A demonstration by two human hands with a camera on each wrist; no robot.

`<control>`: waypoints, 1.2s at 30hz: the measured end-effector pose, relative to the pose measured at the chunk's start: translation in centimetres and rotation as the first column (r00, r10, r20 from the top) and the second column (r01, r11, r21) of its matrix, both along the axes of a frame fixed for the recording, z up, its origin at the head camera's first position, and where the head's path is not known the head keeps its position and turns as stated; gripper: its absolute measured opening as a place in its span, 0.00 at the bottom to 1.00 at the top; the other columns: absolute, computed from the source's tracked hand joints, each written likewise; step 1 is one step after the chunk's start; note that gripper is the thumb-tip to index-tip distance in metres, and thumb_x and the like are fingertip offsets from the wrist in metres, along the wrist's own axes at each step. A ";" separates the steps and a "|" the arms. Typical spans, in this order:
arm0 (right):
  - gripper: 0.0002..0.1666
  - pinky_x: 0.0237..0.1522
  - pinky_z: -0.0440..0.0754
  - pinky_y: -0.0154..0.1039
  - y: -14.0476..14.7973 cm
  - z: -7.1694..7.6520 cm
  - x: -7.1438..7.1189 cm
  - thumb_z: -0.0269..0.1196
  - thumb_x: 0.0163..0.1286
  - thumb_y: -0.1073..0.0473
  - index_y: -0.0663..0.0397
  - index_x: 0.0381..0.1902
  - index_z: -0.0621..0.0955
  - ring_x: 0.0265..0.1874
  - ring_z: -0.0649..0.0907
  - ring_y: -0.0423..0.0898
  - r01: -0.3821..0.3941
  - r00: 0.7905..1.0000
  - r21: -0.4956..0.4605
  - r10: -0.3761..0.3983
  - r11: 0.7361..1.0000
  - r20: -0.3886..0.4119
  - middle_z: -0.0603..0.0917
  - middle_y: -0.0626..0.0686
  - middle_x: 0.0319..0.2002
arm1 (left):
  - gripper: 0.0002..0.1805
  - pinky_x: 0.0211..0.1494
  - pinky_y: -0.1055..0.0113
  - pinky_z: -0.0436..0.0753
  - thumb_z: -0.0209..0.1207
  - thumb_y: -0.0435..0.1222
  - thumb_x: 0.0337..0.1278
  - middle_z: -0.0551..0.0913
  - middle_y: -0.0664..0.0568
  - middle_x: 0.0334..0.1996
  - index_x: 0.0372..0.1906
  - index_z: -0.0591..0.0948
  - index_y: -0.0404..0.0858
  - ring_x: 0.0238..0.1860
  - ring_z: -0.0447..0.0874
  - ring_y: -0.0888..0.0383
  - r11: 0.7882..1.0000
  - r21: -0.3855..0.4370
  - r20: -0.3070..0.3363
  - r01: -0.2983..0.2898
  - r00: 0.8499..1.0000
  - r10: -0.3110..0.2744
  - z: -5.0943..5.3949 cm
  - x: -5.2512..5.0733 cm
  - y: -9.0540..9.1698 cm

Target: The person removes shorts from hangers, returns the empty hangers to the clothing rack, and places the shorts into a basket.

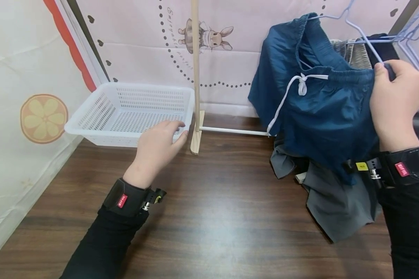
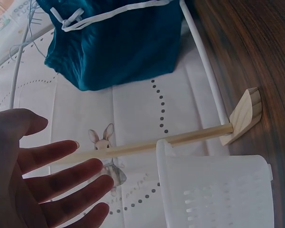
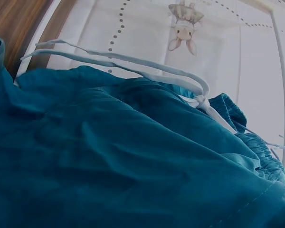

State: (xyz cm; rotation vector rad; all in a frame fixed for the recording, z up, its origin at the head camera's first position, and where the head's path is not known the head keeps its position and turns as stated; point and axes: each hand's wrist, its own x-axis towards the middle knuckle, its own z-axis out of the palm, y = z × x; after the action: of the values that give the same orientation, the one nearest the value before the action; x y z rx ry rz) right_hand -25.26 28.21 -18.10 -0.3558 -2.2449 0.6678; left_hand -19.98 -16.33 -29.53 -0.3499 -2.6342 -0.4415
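Head view up first, and we have the blue shorts (image 1: 328, 104) hanging at the right on a pale blue hanger (image 1: 363, 37), white drawstring (image 1: 302, 85) tied in a bow at the waist. Right hand (image 1: 399, 99) on the waistband, pinching its right end between thumb and fingers, just where the hanger's slanting arm runs in! Over to the left, we see the left hand (image 1: 160, 149) above the near right part of the white basket (image 1: 150, 86), thumb and fingers apart, while the wooden post (image 1: 196, 66) stands just beside the basket's right end. Grey cloth (image 1: 338, 205) drapes below the shorts, over the brown table (image 1: 213, 224). Left wrist view now, and here we get that hand plainly: fingers spread, nothing between them, the basket to their right and the shorts hanging beyond. Right wrist view next, and blue fabric fills the near side, drawstring trailing left across it, rabbit print (image 3: 184, 28) on the far backdrop; we cannot tell the right hand's pinch from this angle.
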 end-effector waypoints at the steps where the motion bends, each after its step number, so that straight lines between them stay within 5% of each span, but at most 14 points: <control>1: 0.27 0.65 0.57 0.42 -0.2 0.0 0.0 0.45 0.78 0.45 0.56 0.59 0.80 0.62 0.73 0.46 -0.002 1.000 -0.001 0.002 1.000 -0.007 0.80 0.53 0.59 | 0.19 0.37 0.53 0.80 0.55 0.47 0.67 0.84 0.45 0.47 0.52 0.82 0.39 0.46 0.83 0.47 1.000 0.001 -0.006 0.002 1.000 -0.002 0.0 0.0 0.0; 13: 0.26 0.63 0.59 0.40 -1.9 0.0 0.1 0.47 0.78 0.46 0.56 0.58 0.80 0.60 0.73 0.46 -0.043 0.996 0.004 0.043 0.999 -0.074 0.81 0.55 0.56 | 0.17 0.32 0.55 0.81 0.53 0.46 0.67 0.85 0.47 0.46 0.50 0.82 0.40 0.45 0.84 0.48 0.999 -0.009 -0.073 0.034 0.997 -0.034 0.4 0.1 1.0; 23: 0.26 0.61 0.63 0.39 -2.1 -0.5 0.3 0.48 0.77 0.45 0.55 0.57 0.82 0.57 0.76 0.46 -0.067 0.990 0.038 0.071 0.997 -0.125 0.83 0.54 0.54 | 0.15 0.22 0.61 0.75 0.55 0.44 0.66 0.86 0.47 0.41 0.46 0.83 0.39 0.34 0.84 0.51 0.997 -0.008 -0.165 0.073 0.984 -0.073 0.6 -0.1 2.0; 32: 0.23 0.49 0.64 0.37 -1.9 -2.1 1.3 0.53 0.76 0.48 0.60 0.48 0.85 0.44 0.80 0.53 -0.120 0.958 0.113 0.145 0.986 -0.249 0.86 0.57 0.45 | 0.15 0.26 0.58 0.78 0.55 0.43 0.65 0.86 0.47 0.39 0.46 0.84 0.38 0.36 0.84 0.51 0.996 0.007 -0.219 0.092 0.972 -0.088 1.1 -0.5 2.5; 36: 0.20 0.40 0.60 0.32 -1.8 -3.2 1.6 0.56 0.74 0.51 0.60 0.46 0.86 0.35 0.78 0.40 -0.150 0.936 0.140 0.186 0.979 -0.299 0.87 0.57 0.41 | 0.15 0.27 0.58 0.79 0.56 0.43 0.65 0.86 0.47 0.40 0.47 0.83 0.38 0.38 0.84 0.51 0.995 0.024 -0.222 0.094 0.971 -0.087 1.3 -0.3 2.7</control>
State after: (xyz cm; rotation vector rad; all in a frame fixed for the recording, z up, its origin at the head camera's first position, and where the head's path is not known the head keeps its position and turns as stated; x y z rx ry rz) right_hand -23.66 26.39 -21.34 0.0022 -2.0125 0.6308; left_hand -20.30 -13.64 -28.25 -0.4809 -2.3991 -0.4501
